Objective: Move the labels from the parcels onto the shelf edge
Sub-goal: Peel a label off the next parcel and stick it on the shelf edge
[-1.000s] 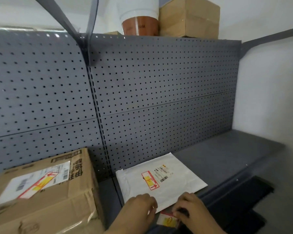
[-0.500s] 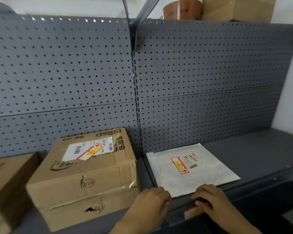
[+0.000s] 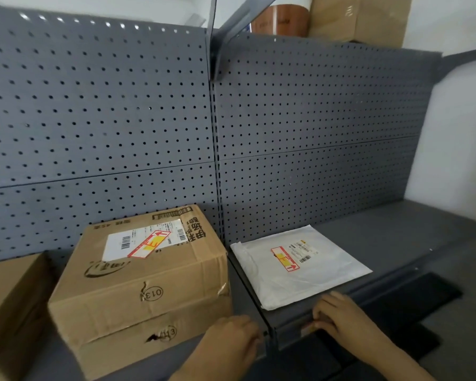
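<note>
Currently: both hands at the shelf edge [image 3: 291,329], one label going on.
Grey shelf carries a cardboard box [image 3: 146,281] and, right of it, a flat white mailer [image 3: 300,273], each bearing a red-yellow label [image 3: 149,243] [image 3: 285,258]. Right hand [image 3: 344,314], fingers curled, presses a third label [image 3: 308,329], mostly hidden. Left hand [image 3: 228,345] rests loosely curled on the edge, holding nothing visible.

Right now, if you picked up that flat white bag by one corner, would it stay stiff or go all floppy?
Probably floppy. The white bag looks like thin, wrinkled plastic lying nearly flat on the shelf, so it would likely droop. It seems light, since it hardly bulges. Its smooth surface might slide easily if pushed.
</note>
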Demonstrator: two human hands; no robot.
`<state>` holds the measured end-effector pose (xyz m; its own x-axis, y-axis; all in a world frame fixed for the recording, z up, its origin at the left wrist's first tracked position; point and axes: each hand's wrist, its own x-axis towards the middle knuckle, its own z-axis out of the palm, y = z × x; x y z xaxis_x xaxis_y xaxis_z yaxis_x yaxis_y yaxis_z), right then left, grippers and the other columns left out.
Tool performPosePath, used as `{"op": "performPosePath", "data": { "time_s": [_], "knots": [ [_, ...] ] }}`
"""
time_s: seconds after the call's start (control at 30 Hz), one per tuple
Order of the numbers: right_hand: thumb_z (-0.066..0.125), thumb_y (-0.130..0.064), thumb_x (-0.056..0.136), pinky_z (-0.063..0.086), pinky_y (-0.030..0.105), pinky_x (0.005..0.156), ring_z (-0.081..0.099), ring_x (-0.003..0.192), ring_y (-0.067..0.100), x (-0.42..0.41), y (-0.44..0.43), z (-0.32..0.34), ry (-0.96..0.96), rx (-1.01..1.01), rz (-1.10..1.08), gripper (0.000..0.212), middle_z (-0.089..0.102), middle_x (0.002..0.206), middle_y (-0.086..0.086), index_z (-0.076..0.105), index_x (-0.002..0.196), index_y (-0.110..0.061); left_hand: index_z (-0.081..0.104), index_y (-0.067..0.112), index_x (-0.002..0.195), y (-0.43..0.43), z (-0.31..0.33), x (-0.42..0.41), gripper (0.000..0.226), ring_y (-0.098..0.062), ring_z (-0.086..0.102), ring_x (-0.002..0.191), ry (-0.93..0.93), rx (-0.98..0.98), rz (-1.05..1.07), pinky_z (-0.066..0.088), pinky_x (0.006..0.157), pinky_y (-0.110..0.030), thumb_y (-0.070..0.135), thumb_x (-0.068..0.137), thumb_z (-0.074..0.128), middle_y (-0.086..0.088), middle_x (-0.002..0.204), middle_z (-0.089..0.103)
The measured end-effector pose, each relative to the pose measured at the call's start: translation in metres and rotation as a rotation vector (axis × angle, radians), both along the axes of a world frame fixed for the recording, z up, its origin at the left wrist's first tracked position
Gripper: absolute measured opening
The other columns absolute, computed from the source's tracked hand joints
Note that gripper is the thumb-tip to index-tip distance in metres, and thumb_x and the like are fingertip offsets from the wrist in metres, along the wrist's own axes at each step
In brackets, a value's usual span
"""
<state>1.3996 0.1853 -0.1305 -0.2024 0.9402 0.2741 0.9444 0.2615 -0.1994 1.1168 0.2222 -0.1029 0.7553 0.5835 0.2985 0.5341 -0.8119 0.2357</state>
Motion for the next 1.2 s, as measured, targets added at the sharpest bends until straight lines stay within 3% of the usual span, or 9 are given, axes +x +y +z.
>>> {"op": "performPosePath", "data": {
  "time_s": [0.17,0.27,0.33,0.47,0.67,0.87,0.97,1.07,1.2],
  "knots": [
    [0.062,-0.038,0.086,0.041,0.014,0.080,0.045,0.098,-0.001,0.005,0.004,0.022,0.064,-0.070,0.065,0.008,0.052,0.091,-0.022,0.058,0.080,-0.037,0.061,0.016,0.099,-0.002,0.014,0.001,0.028,-0.019,0.056,0.096,0.127,0.026,0.121,0.041,0.077,-0.028,0.031,0.089,0.039,-0.005,0.103,0.061],
    [0.067,-0.032,0.084,0.042,0.015,0.083,0.048,0.103,0.005,-0.007,0.010,0.045,0.167,-0.026,0.134,0.016,0.054,0.098,-0.022,0.056,0.076,-0.039,0.057,0.024,0.076,0.002,0.012,-0.010,0.022,-0.013,0.063,0.078,0.105,0.067,0.169,0.051,0.064,-0.020,0.037,0.079,0.039,0.004,0.079,0.064],
    [0.067,-0.032,0.084,0.043,0.015,0.083,0.052,0.101,0.004,-0.030,0.014,0.059,0.209,-0.028,0.222,0.013,0.056,0.100,-0.022,0.058,0.078,-0.039,0.057,0.022,0.081,0.002,0.011,-0.024,0.029,-0.020,0.064,0.086,0.088,-0.003,0.215,0.054,0.073,-0.028,0.040,0.077,0.034,-0.001,0.089,0.067],
    [0.063,-0.045,0.082,0.045,0.014,0.076,0.054,0.092,0.001,-0.106,0.021,0.074,0.225,-0.114,0.387,0.008,0.059,0.091,-0.020,0.060,0.086,-0.039,0.059,0.013,0.108,-0.016,0.020,-0.064,0.052,-0.028,0.050,0.113,0.072,0.015,0.324,0.041,0.094,-0.034,0.040,0.080,0.024,-0.012,0.121,0.059],
    [0.063,-0.048,0.081,0.037,0.006,0.082,0.050,0.096,-0.013,-0.243,0.004,0.073,0.203,-0.204,0.609,0.009,0.055,0.089,-0.036,0.054,0.080,-0.048,0.057,0.024,0.101,-0.057,0.020,-0.187,0.020,-0.022,0.054,0.103,0.087,-0.050,0.564,0.046,0.082,-0.034,0.030,0.089,0.042,-0.001,0.112,0.060],
    [0.059,-0.070,0.068,0.047,0.015,0.080,0.059,0.080,-0.005,-0.385,-0.020,0.060,0.249,-0.285,0.612,0.018,0.064,0.079,-0.015,0.060,0.073,-0.052,0.058,0.024,0.108,-0.113,0.015,-0.332,0.026,-0.020,0.054,0.110,0.101,-0.131,0.707,0.044,0.093,-0.032,0.034,0.090,0.042,0.001,0.121,0.058],
    [0.071,-0.035,0.079,0.051,0.020,0.073,0.061,0.079,-0.004,-0.445,-0.036,0.053,0.268,-0.265,0.565,0.010,0.065,0.083,-0.020,0.061,0.079,-0.039,0.059,0.022,0.105,-0.136,0.014,-0.393,0.029,-0.021,0.056,0.105,0.075,-0.118,0.712,0.044,0.087,-0.031,0.034,0.089,0.038,-0.001,0.116,0.060],
    [0.069,-0.025,0.082,0.052,0.021,0.070,0.062,0.079,-0.003,-0.483,-0.045,0.044,0.300,-0.260,0.519,0.011,0.065,0.085,-0.023,0.062,0.083,-0.034,0.060,0.019,0.101,-0.149,0.007,-0.434,0.040,-0.023,0.057,0.099,0.069,-0.072,0.707,0.046,0.082,-0.034,0.037,0.082,0.029,-0.003,0.110,0.062],
    [0.061,-0.016,0.087,0.049,0.019,0.070,0.060,0.082,-0.002,-0.513,-0.047,0.040,0.303,-0.261,0.466,0.016,0.067,0.085,-0.015,0.062,0.089,-0.032,0.061,0.020,0.099,-0.147,-0.007,-0.458,0.024,-0.022,0.057,0.097,0.051,-0.077,0.696,0.042,0.081,-0.030,0.026,0.088,0.040,-0.003,0.108,0.062]
  ]
}}
